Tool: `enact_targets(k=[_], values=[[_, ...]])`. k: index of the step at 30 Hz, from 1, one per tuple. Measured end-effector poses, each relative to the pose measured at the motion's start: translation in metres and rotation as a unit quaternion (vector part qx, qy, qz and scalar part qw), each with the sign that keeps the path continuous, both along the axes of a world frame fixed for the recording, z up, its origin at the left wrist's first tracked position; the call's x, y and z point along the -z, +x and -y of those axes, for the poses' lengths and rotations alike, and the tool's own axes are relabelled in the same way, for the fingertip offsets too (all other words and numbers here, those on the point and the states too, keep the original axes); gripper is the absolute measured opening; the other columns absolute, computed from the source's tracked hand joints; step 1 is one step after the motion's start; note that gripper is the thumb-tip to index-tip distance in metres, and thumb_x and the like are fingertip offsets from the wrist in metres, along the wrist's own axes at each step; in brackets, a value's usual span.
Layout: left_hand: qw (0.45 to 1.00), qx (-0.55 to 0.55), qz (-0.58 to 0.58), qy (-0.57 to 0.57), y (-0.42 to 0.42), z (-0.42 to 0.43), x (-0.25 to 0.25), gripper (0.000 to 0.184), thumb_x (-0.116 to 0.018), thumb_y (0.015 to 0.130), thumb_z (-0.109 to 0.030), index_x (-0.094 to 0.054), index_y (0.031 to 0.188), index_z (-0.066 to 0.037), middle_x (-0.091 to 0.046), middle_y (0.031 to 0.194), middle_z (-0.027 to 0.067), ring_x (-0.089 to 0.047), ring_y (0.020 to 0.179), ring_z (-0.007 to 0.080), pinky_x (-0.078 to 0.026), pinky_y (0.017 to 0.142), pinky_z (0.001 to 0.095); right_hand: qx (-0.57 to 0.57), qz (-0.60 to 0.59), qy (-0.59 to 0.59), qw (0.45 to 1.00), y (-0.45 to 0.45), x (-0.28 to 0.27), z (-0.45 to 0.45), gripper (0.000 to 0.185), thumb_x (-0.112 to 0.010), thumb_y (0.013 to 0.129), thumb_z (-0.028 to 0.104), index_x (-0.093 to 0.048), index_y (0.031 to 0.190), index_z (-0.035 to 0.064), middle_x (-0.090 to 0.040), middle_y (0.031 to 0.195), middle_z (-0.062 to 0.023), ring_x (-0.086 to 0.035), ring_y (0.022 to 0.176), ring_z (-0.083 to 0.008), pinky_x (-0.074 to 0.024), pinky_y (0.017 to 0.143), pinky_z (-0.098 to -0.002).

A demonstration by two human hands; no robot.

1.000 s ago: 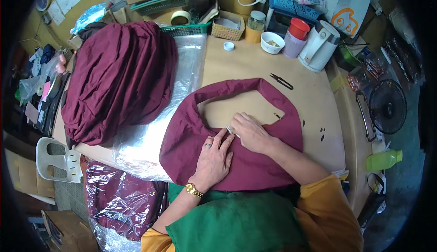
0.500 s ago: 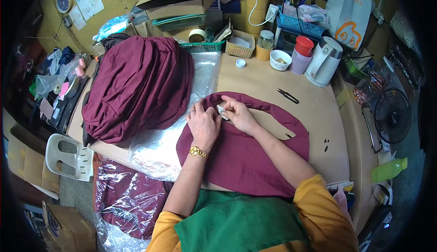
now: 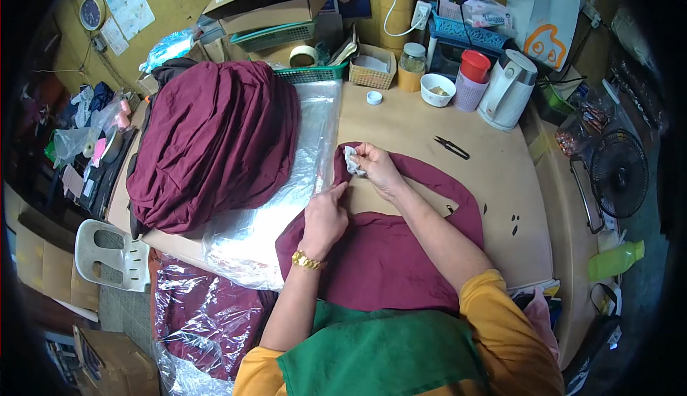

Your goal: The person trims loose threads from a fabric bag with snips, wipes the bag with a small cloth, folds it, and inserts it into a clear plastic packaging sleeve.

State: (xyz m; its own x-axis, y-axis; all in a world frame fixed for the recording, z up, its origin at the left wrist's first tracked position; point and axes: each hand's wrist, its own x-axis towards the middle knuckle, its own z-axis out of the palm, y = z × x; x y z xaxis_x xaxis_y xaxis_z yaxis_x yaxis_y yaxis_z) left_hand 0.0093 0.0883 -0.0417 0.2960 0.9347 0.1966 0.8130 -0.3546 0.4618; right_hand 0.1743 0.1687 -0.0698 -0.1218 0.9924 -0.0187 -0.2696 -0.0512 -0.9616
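Observation:
A maroon fabric piece (image 3: 401,260) with a large opening lies flat on the brown-covered table. My right hand (image 3: 377,169) pinches a small crumpled white cloth (image 3: 353,161) against the upper left of the fabric's band. Just below it, my left hand (image 3: 325,217) is closed at the left edge of the opening, its index finger reaching to the band; whether fabric is between its fingers is hidden. Black thread snips (image 3: 452,147) rest on the table beyond the fabric.
A large maroon fabric pile (image 3: 215,145) sits at the left on clear plastic sheeting (image 3: 315,120). Along the back stand a basket (image 3: 372,67), a jar (image 3: 413,60), a white bowl (image 3: 437,90), a cup (image 3: 471,90) and a kettle (image 3: 508,90). A white chair (image 3: 113,255) is at left.
Both hands have moved from the opening's lower edge to the left part of the band. Most recently, my left hand has drawn down and closed, while the white cloth has moved slightly up the band.

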Motion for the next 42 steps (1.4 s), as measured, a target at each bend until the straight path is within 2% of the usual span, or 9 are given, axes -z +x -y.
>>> enact_targets(k=[3, 6, 9, 12, 13, 22, 26, 34, 42], values=[[0.915, -0.029, 0.346, -0.204, -0.019, 0.006, 0.013, 0.063, -0.065, 0.075, 0.005, -0.056, 0.137, -0.003, -0.068, 0.12, 0.0167, -0.065, 0.1, 0.0137, -0.047, 0.093, 0.0244, -0.03, -0.013, -0.02, 0.999, 0.002, -0.003, 0.002, 0.005, -0.059, 0.097, 0.007, -0.058, 0.1, 0.0036, -0.063, 0.09, -0.001, -0.058, 0.075, -0.007, -0.0482, 0.069, -0.023], [0.831, -0.031, 0.499, -0.245, -0.023, 0.013, 0.02, 0.064, -0.065, 0.078, 0.009, -0.052, 0.14, -0.001, -0.066, 0.12, 0.007, -0.059, 0.1, 0.0084, -0.045, 0.091, 0.0202, -0.049, -0.025, -0.021, 0.998, 0.01, -0.014, 0.012, 0.006, -0.06, 0.096, 0.007, -0.059, 0.101, 0.0034, -0.065, 0.094, -0.0018, -0.061, 0.077, -0.0084, -0.0493, 0.069, -0.0238], [0.814, -0.044, 0.514, -0.266, -0.021, 0.012, 0.026, 0.069, -0.064, 0.08, 0.015, -0.043, 0.145, 0.002, -0.059, 0.126, 0.005, -0.057, 0.104, 0.008, -0.045, 0.091, 0.0203, -0.003, 0.215, 0.158, 0.964, 0.011, -0.01, 0.028, 0.004, -0.063, 0.09, 0.002, -0.06, 0.09, -0.0006, -0.065, 0.088, -0.0048, -0.063, 0.075, -0.0107, -0.0495, 0.066, -0.0259], [0.779, -0.027, 0.556, -0.29, -0.019, 0.01, 0.03, 0.076, -0.063, 0.08, 0.017, -0.033, 0.149, 0.004, -0.057, 0.128, 0.0052, -0.055, 0.108, 0.0073, -0.046, 0.091, 0.0207, 0.021, 0.437, 0.3, 0.848, -0.024, -0.006, 0.063, 0.003, -0.063, 0.084, 0.002, -0.06, 0.084, -0.0003, -0.06, 0.082, -0.0128, -0.064, 0.077, -0.0303, -0.0509, 0.07, -0.0405], [0.777, -0.02, 0.561, -0.286, -0.017, 0.011, 0.032, 0.078, -0.063, 0.08, 0.017, -0.031, 0.15, 0.004, -0.057, 0.129, 0.0059, -0.056, 0.108, 0.008, -0.046, 0.092, 0.0208, 0.009, 0.436, 0.255, 0.863, -0.03, -0.008, 0.059, 0.004, -0.061, 0.084, 0.006, -0.058, 0.082, 0.0026, -0.059, 0.086, -0.0168, -0.06, 0.085, -0.0394, -0.0475, 0.074, -0.0501], [0.702, -0.012, 0.633, -0.326, -0.022, 0.006, 0.039, 0.079, -0.054, 0.079, 0.022, -0.025, 0.151, 0.006, -0.052, 0.137, 0.0073, -0.054, 0.114, 0.0097, -0.046, 0.095, 0.0223, -0.038, 0.456, 0.309, 0.834, -0.031, -0.013, 0.072, 0.01, -0.058, 0.086, 0.006, -0.055, 0.078, -0.0001, -0.055, 0.086, -0.0187, -0.058, 0.08, -0.0412, -0.0475, 0.072, -0.0497], [0.761, -0.018, 0.549, -0.346, -0.025, 0.008, 0.032, 0.08, -0.051, 0.078, 0.024, -0.027, 0.152, 0.002, -0.05, 0.141, 0.0083, -0.055, 0.118, 0.0116, -0.043, 0.097, 0.0211, 0.009, 0.445, 0.28, 0.85, -0.034, -0.004, 0.05, 0.008, -0.061, 0.083, 0.007, -0.057, 0.081, 0.0006, -0.057, 0.088, -0.0177, -0.06, 0.082, -0.0394, -0.0481, 0.071, -0.0504], [0.698, 0.001, 0.614, -0.369, -0.029, 0.005, 0.03, 0.08, -0.043, 0.079, 0.026, -0.03, 0.152, -0.003, -0.028, 0.16, 0.0055, -0.029, 0.145, 0.0195, -0.041, 0.099, 0.0216, 0.032, 0.35, 0.084, 0.932, -0.002, 0.003, 0.031, 0.013, -0.069, 0.081, 0.011, -0.064, 0.075, 0.0012, -0.068, 0.082, -0.0139, -0.067, 0.077, -0.0318, -0.0514, 0.069, -0.0424], [0.716, -0.015, 0.605, -0.348, -0.024, 0.006, 0.026, 0.083, -0.045, 0.076, 0.026, -0.028, 0.153, -0.001, -0.028, 0.16, 0.0098, -0.024, 0.148, 0.024, -0.039, 0.103, 0.0247, 0.103, 0.499, 0.171, 0.843, -0.041, 0.0, 0.033, 0.013, -0.061, 0.087, 0.011, -0.057, 0.078, 0.0023, -0.065, 0.089, -0.0163, -0.064, 0.086, -0.0369, -0.0492, 0.075, -0.047]])
